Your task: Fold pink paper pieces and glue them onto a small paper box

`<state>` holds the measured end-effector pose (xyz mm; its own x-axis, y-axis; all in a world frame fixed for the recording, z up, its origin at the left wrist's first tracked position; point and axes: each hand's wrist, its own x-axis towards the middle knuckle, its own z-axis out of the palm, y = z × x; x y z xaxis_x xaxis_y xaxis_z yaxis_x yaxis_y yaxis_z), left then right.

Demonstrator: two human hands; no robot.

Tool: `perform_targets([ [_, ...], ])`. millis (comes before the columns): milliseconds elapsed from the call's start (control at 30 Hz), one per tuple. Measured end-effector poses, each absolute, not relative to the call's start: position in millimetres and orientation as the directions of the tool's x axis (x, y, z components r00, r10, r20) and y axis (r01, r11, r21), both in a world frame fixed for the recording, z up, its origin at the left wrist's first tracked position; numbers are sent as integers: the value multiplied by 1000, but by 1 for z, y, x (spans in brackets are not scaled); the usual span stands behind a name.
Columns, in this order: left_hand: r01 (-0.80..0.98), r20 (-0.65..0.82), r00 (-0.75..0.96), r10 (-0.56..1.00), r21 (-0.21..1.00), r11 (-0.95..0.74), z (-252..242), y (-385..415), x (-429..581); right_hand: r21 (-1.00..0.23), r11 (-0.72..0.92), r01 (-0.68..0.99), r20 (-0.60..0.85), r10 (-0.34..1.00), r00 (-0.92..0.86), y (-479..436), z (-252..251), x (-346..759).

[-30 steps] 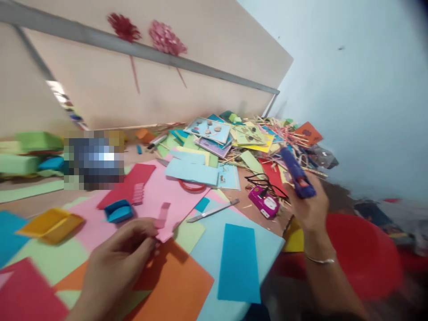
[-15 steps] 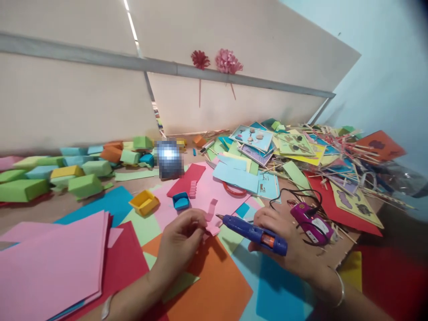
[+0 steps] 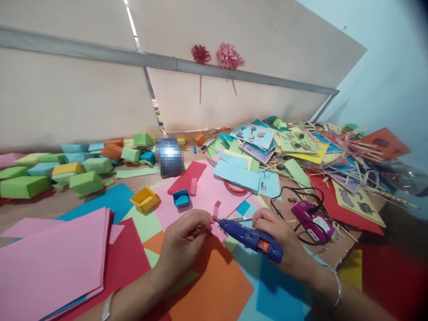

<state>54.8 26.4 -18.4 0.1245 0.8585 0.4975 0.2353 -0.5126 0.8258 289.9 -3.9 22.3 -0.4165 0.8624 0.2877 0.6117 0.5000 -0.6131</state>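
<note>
While the left hand (image 3: 187, 236) pinches a bent pink paper strip (image 3: 217, 207) by the far corner of the orange sheet (image 3: 217, 285), the right hand (image 3: 289, 240), apart from it, is clamped round a blue glue gun (image 3: 245, 235), nozzle at the strip; contact unclear. From the orange sheet: blue paper box (image 3: 182, 204) beyond, pink sheet stack (image 3: 53, 258) left, purple extension socket (image 3: 312, 221) right.

Below your fingers (image 3: 197, 219), the brown table (image 3: 55, 207) is carrying overlapping coloured sheets (image 3: 217, 276); folded paper boxes (image 3: 86, 183) lie well left of these fingers, one purple socket box (image 3: 307, 218) to their right.
</note>
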Motion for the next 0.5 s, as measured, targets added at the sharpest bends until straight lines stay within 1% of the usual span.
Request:
perform_targets([
  [133, 253, 512, 140, 848, 809, -530, -17, 26, 54, -588, 497, 639, 274, 865, -420, -3, 23, 290],
  [500, 287, 443, 140, 886, 838, -464, -15, 24, 56, -577, 491, 653, 259, 868, -423, -3, 25, 289],
])
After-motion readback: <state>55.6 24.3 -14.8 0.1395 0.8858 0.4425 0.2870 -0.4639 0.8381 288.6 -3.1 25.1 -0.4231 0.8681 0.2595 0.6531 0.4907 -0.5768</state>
